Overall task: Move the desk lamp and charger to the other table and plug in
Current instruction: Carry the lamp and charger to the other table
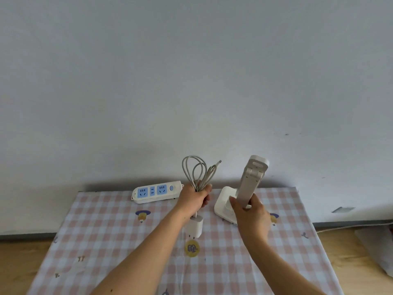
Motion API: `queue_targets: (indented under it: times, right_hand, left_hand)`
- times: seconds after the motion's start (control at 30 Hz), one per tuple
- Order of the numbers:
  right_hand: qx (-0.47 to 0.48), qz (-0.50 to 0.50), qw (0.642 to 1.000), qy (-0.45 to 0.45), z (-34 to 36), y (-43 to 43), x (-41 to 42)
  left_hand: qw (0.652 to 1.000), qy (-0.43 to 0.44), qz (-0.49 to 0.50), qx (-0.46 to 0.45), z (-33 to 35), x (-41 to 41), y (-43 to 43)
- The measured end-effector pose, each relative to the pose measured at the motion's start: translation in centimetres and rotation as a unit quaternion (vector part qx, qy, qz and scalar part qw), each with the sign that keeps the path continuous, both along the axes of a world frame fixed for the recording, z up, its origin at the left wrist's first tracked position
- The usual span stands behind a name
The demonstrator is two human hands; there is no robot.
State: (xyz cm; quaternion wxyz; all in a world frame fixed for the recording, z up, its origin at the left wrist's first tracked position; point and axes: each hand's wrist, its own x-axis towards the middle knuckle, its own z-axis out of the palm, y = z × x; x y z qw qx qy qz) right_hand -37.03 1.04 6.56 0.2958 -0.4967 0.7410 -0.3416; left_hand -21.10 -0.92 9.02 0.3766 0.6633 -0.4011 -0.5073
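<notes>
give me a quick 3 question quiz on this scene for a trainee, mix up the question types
1. True or false: the power strip has a plug in one of its sockets.
2. Which hand grips the desk lamp by its arm? A) left hand B) right hand C) neither
3. Fill in: the coiled cable sticks up from the left hand, while the charger hangs ____ it.

Key
1. False: all visible sockets are empty.
2. B: the right hand has its fingers around the folded arm, with the lamp base on the checked tablecloth.
3. below
</notes>
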Motion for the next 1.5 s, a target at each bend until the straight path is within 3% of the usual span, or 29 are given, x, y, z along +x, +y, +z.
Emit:
queue_targets:
  times: [0.17, 0.37, 0.73, 1.07, 1.3, 1.5]
  right_hand:
    - [-0.008, 0.012, 0.999, 0.037, -0.4, 0.0, -0.1]
    - [-0.032, 0.062, 0.997, 0.020, 0.7, 0.5, 0.6]
    - [-0.119, 0.235, 0.964, 0.026, 4.7, 2.9, 9.0]
    - [-0.174, 0.361, 0.916, -0.003, 8.4, 9.1, 24.3]
    - [-0.202, 0.452, 0.869, -0.017, 10.2, 18.8, 39.3]
    - [-0.165, 0.542, 0.822, -0.056, 11.9, 29.2, 52.3]
  left_hand:
    - [0.999, 0.004, 0.032, -0.015, 0.2, 0.8, 0.3]
    - [0.997, -0.046, 0.054, -0.029, 0.3, 1.6, 1.2]
    - [0.963, -0.059, 0.233, -0.118, 3.5, 8.8, 7.2]
    - [0.905, -0.086, 0.391, -0.145, 6.6, 22.0, 17.8]
    - [0.851, -0.061, 0.501, -0.145, 8.4, 35.4, 30.8]
    - [0.794, -0.071, 0.591, -0.129, 9.4, 46.1, 44.1]
